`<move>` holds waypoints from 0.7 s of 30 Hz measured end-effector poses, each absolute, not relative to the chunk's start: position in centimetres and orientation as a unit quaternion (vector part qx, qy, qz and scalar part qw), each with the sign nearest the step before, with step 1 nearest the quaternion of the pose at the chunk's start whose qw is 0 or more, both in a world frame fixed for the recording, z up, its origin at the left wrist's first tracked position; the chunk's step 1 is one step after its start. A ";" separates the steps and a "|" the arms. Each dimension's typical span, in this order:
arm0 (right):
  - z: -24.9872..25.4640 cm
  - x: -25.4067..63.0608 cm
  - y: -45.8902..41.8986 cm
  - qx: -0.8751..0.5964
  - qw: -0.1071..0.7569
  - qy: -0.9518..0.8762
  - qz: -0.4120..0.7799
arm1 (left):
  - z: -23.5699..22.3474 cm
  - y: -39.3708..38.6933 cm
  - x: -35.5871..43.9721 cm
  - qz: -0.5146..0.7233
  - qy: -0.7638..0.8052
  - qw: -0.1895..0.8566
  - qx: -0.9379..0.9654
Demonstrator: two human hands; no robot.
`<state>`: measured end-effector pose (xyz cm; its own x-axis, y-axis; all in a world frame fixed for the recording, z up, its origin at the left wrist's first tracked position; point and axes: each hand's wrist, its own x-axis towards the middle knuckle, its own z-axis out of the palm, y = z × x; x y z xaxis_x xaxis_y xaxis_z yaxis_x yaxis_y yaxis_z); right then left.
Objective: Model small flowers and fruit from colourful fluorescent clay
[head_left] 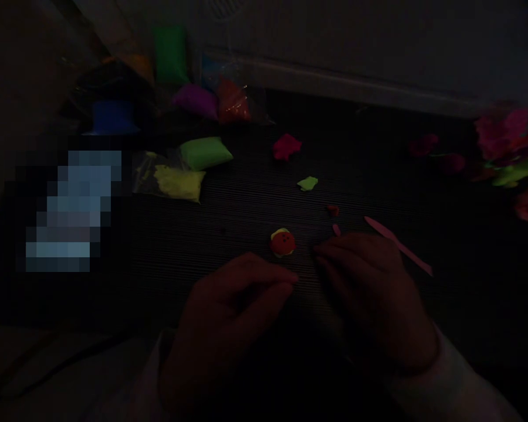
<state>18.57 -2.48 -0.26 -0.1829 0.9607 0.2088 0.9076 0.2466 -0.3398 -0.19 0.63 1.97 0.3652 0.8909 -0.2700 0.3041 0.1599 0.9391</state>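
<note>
The work in hand looks like detailing a small red clay disc point(283, 241) with dark dots and a frilled yellow-green edge. It lies on the dark desk point(246, 217), just beyond the left hand point(224, 310), whose thumb and index fingertips press together. The right hand point(374, 287) is bunched to the right, near a pink clay bit point(336, 230); its grip is too dark to tell. Adding anything so small would call for a light, steady touch.
</note>
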 end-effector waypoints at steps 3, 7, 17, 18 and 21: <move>-0.2 18.6 -2.6 -0.612 0.188 -0.765 0.063 | 1.9 0.4 0.0 0.257 0.504 0.656 0.500; 0.1 18.8 -3.0 -0.620 0.220 -0.751 0.060 | 1.9 0.1 0.6 0.271 0.461 0.793 0.293; 2.0 18.6 -4.0 -0.633 0.324 -0.693 0.116 | 1.7 -0.7 1.7 0.310 0.330 0.885 0.110; 2.4 18.5 -4.2 -0.628 0.330 -0.695 0.121 | 1.7 -0.8 1.7 0.308 0.331 0.885 0.112; 3.4 17.9 -4.7 -0.604 0.336 -0.712 0.127 | 1.9 -1.1 1.9 0.292 0.341 0.886 0.118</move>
<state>17.89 -4.65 3.43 -0.0456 0.9445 0.3254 0.7739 0.2394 -0.5863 1.94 -1.07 1.87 0.5974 0.5976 -0.5349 -0.4367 0.8018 0.4080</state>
